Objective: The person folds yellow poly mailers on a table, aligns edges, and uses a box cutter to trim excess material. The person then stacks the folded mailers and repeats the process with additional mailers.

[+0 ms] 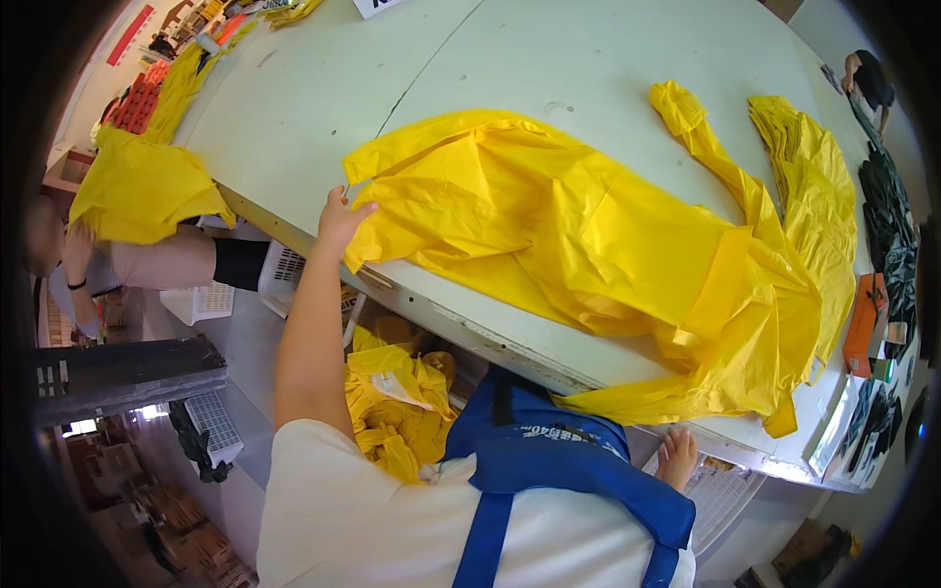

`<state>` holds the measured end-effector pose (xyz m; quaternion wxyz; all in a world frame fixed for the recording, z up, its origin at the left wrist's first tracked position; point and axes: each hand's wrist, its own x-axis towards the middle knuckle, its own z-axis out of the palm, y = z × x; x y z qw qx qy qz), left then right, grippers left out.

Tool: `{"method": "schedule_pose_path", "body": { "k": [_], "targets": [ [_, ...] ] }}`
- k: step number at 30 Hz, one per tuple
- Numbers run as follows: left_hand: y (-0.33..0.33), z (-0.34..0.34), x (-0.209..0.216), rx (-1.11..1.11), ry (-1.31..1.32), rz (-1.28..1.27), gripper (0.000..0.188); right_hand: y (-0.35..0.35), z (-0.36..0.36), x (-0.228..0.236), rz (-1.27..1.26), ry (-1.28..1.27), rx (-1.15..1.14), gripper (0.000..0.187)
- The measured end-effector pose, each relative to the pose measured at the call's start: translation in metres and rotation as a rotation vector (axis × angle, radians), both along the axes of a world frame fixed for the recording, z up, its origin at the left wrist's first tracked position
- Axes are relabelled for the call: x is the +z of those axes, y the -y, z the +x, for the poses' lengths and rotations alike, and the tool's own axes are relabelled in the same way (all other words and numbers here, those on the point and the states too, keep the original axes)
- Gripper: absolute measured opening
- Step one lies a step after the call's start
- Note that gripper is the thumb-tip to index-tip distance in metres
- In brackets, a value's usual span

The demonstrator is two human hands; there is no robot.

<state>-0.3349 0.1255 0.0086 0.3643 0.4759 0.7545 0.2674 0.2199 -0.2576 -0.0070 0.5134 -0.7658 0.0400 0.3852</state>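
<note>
A long yellow waterproof garment (549, 206) lies rumpled across the white table, its kind not plain from its folds. My left hand (343, 223) grips its left end at the table's near edge, thumb on the fabric. By the near edge to the right, my right hand (676, 458) is apart from the garment, its fingers loosely bent and nothing seen in them. One flap of the garment hangs close to that hand. Against its right side lies a stack of folded yellow pieces (814, 176).
A co-worker at the left lifts a yellow piece (147, 186). Beneath the white table (294, 127) sits a heap of yellow garments (397, 402). An orange box (864, 323) and dark garments (887, 216) line the right side. White baskets (201, 302) stand at the left.
</note>
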Motion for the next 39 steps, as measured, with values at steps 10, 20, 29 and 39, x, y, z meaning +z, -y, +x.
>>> {"method": "schedule_pose_path", "body": {
  "k": [10, 20, 29, 39],
  "targets": [
    [-0.035, -0.05, 0.016, -0.041, 1.121, -0.165, 0.034, -0.043, -0.017, -0.058, -0.299, 0.303, 0.09, 0.024],
    [-0.143, -0.16, 0.128, -0.051, 0.737, 0.269, 0.026, 0.021, 0.184, 0.17, -0.3, 0.975, 0.011, 0.034],
    [-0.11, -0.115, 0.124, 0.045, 0.509, 0.283, 0.046, -0.007, -0.025, -0.013, 0.556, -0.496, -0.364, 0.049],
    [-0.152, -0.148, 0.191, -0.024, 0.884, 0.442, 0.043, 0.023, 0.017, 0.043, 1.433, 0.001, -0.163, 0.051]
  ]
}}
